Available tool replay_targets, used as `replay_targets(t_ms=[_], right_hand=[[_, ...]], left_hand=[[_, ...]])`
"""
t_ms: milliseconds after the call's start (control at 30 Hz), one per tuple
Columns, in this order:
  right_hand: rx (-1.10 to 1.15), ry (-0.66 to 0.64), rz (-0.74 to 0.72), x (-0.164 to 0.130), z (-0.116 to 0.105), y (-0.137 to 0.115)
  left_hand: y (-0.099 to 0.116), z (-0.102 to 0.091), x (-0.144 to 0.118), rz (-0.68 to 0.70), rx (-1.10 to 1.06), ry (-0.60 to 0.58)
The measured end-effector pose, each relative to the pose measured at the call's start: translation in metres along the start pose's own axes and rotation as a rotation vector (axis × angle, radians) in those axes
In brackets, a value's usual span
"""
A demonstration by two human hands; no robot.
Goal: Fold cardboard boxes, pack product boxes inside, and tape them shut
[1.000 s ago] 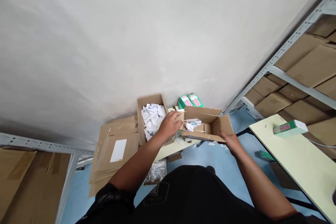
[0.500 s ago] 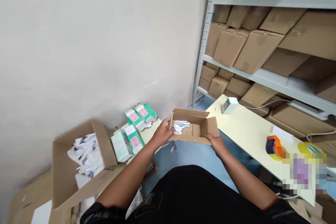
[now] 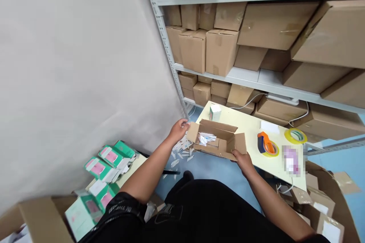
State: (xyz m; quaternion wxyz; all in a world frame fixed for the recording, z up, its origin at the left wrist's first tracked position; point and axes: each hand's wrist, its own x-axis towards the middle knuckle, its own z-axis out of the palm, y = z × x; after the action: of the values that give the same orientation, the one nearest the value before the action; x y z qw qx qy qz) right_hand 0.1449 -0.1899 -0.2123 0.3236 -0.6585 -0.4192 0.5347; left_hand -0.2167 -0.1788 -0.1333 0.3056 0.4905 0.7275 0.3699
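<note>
Cardboard fills most of what we see: an open cardboard box (image 3: 218,142) sits between our two hands at the near-left corner of the pale yellow worktop (image 3: 251,129), its four flaps folded outward. Our left hand (image 3: 178,130) grips the left end flap, fingers curled over its edge. Our right hand (image 3: 242,158) holds the box's near right corner, thumb on the flap and fingers closed beneath, so both hands are clamped on the box. We cannot tell whether the box rests on the worktop or is held just above it. Inside lies a crumpled wad of white paper (image 3: 205,138) toward the left end.

Farther along the worktop we find a small green-and-white carton (image 3: 215,112) standing near the far edge, an orange tape dispenser (image 3: 265,145) to the right of the box, a roll of yellowish tape (image 3: 295,135) just beyond it, and a flat white slip (image 3: 269,127) between them and the shelf. A grey metal shelf rack (image 3: 256,79) behind the worktop is packed with sealed brown cartons. Down to our left, green and pink packets (image 3: 107,159) lie stacked on a low surface by the wall, and white paper scraps (image 3: 179,152) are scattered over the blue floor (image 3: 211,169) below the box.
</note>
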Motion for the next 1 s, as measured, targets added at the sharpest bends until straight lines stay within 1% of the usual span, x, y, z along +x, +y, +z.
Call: replay_targets(t_ms=[100,200,333,433,600,667,767,833,900,1000], right_hand=[[0.037,0.074,0.056,0.009,-0.013,0.007],[0.055,0.149,0.083,0.019,-0.022,0.01],[0.038,0.238,0.083,0.033,-0.024,0.01],[0.03,0.284,0.096,0.039,-0.019,0.009],[0.096,0.386,0.189,0.045,-0.012,0.009],[0.103,0.399,0.218,0.051,-0.016,0.011],[0.015,0.446,0.209,0.065,-0.027,0.015],[-0.046,0.458,0.196,0.076,-0.035,0.019],[-0.072,0.427,0.201,0.086,-0.042,0.023],[-0.053,0.383,0.213,0.099,-0.049,0.03]], left_hand=[[0.017,0.016,0.055,0.091,0.073,-0.053],[0.025,0.043,0.097,0.194,0.16,-0.131],[0.021,0.081,0.137,0.33,0.26,-0.283],[0.018,0.102,0.162,0.424,0.33,-0.354],[0.026,0.132,0.193,0.362,0.446,-0.462],[0.031,0.145,0.201,0.338,0.489,-0.503],[0.034,0.162,0.21,0.288,0.58,-0.538],[0.034,0.172,0.215,0.279,0.638,-0.524],[0.033,0.178,0.219,0.287,0.656,-0.471],[0.032,0.177,0.225,0.251,0.581,-0.366]])
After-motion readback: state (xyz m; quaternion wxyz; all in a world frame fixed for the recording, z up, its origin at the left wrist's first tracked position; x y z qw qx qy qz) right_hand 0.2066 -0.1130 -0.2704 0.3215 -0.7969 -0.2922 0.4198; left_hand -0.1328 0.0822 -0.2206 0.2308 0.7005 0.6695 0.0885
